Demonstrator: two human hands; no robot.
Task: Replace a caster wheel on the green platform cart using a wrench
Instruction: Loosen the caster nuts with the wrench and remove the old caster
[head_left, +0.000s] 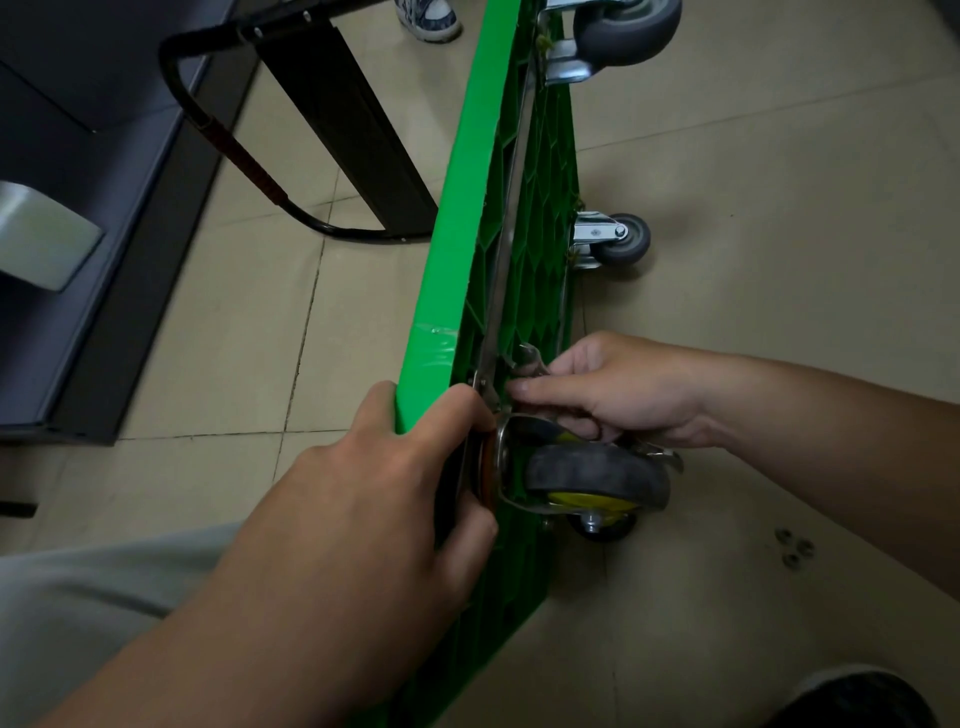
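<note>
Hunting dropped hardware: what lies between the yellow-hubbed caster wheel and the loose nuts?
Bare floor tile only, in the head view, between caster wheel and nuts.

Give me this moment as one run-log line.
green cart: tipped on its side | left hand: grips cart edge | right hand: holds wrench beside caster wheel | loose fasteners: on floor

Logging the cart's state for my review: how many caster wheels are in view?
3 clear: top caster, mid-right caster, near caster with yellow hub. A dark round part below it may be a fourth, mostly hidden.
</note>
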